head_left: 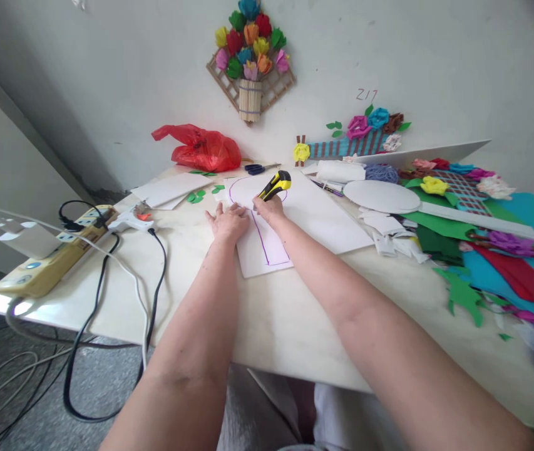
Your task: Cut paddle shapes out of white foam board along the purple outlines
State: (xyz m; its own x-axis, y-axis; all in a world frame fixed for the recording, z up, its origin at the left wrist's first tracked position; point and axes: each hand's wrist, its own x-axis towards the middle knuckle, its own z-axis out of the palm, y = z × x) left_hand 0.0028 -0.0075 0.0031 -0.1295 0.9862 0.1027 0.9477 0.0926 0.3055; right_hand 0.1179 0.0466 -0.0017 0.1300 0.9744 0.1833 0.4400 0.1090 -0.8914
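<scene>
A white foam board [323, 219] lies flat on the table in front of me, with a purple outline drawn on it: a rounded top and a long straight stem. My right hand [269, 208] grips a yellow and black utility knife [276, 183], tilted, its tip down near the left purple line. The blade itself is hidden by my fingers. My left hand [228, 220] lies flat with fingers spread, pressing on the board's left edge and the table beside it.
A power strip [36, 266], a glue gun [131, 219] and loose cables are on the left. At the back lie a red plastic bag [208, 149] and scissors [258, 168]. On the right are a cut white oval with a strip [382, 196], coloured paper [524, 275] and paper flowers [434, 185].
</scene>
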